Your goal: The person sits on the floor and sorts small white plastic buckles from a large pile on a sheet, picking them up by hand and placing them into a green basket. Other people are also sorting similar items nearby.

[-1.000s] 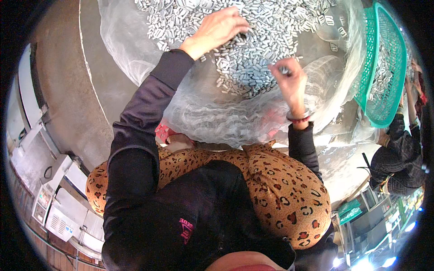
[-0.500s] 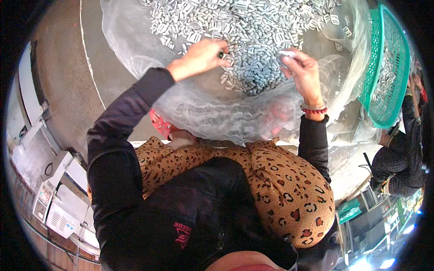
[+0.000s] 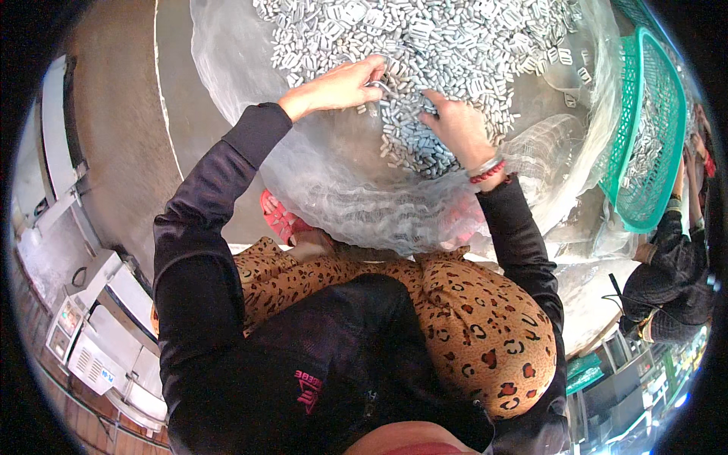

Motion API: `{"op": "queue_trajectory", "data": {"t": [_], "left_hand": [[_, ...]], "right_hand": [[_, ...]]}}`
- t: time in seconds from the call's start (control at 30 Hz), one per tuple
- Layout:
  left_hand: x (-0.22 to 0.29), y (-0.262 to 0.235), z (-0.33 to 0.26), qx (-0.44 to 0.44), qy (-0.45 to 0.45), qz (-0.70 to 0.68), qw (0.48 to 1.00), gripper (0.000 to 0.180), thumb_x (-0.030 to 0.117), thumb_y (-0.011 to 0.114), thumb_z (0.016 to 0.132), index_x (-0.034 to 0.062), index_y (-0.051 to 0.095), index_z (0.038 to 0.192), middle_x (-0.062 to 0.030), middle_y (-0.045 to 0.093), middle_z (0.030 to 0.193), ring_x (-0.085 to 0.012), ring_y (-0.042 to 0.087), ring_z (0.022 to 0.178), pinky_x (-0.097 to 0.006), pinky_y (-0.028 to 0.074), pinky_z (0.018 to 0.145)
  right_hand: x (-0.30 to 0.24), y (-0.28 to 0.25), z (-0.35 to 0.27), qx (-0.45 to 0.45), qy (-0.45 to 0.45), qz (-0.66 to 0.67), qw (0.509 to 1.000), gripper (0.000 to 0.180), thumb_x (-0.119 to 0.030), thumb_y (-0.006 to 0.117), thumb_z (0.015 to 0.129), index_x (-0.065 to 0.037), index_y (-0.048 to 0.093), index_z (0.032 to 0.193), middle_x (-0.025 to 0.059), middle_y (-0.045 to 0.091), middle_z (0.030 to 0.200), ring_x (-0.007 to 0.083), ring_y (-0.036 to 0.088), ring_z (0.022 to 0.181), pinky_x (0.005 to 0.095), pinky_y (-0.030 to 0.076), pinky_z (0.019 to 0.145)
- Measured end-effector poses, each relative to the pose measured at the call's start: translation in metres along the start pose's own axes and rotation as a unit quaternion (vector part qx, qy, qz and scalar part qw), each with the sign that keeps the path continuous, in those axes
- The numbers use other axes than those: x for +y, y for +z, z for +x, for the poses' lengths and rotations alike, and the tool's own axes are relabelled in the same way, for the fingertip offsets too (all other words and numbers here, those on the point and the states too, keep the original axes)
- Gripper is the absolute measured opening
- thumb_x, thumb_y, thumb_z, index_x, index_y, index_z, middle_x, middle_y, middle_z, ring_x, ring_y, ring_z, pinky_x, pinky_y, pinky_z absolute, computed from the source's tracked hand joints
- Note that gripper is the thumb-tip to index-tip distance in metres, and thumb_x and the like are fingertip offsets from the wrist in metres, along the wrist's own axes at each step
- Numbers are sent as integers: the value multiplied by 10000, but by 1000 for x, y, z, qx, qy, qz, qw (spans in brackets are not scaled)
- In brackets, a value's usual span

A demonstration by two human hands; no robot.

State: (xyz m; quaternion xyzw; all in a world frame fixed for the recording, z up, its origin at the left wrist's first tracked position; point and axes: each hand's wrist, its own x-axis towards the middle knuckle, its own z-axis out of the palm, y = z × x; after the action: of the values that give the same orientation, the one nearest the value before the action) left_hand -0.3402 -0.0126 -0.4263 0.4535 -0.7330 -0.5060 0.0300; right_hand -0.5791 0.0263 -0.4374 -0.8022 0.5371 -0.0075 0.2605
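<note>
A large heap of small silvery-grey metal pieces (image 3: pixel 485 45), many short and rod-like, some frame-shaped like buckles, lies on a sheer white mesh cloth (image 3: pixel 364 201) spread over the floor. My left hand (image 3: pixel 337 87) is at the heap's left edge, thumb and fingers pinched on a small silvery frame-shaped piece (image 3: pixel 378 87). Over the near middle of the heap is my right hand (image 3: pixel 459 129), with a red bracelet and a metal bangle at its wrist. Its index finger and thumb are apart, touching the pieces, and nothing shows between them; its other fingers are hidden.
To the right, a green plastic basket (image 3: pixel 651 216) holds more metal pieces. Beyond it sits another person in dark clothes (image 3: pixel 663 284), arms toward the basket. White machines (image 3: pixel 98 334) stand at the left. My knees and red sandal (image 3: pixel 279 216) border the cloth's near edge.
My right hand has moved left and down to the heap; the whitish piece it held is no longer seen in it. My left hand stays near the left edge, now with a silvery piece.
</note>
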Motion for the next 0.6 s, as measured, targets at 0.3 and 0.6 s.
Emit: {"op": "queue_trajectory", "data": {"t": [0.3,0.6], "left_hand": [[-23,-10,-5,7,11,52,999,293,336,530,911,44,539,931,-77,540,710,-198,510,644,-332,433,618],[10,-24,10,19,-44,-314,948,275,372,584,877,104,536,833,32,512,753,-81,515,692,-220,372,491]], "right_hand": [[37,-32,2,-56,72,-40,995,234,-271,620,808,-47,686,820,159,661,736,280,649,678,371,506,612],[72,-68,-28,24,237,489,839,166,-221,702,814,-57,676,799,-63,528,601,11,410,509,184,299,462]]}}
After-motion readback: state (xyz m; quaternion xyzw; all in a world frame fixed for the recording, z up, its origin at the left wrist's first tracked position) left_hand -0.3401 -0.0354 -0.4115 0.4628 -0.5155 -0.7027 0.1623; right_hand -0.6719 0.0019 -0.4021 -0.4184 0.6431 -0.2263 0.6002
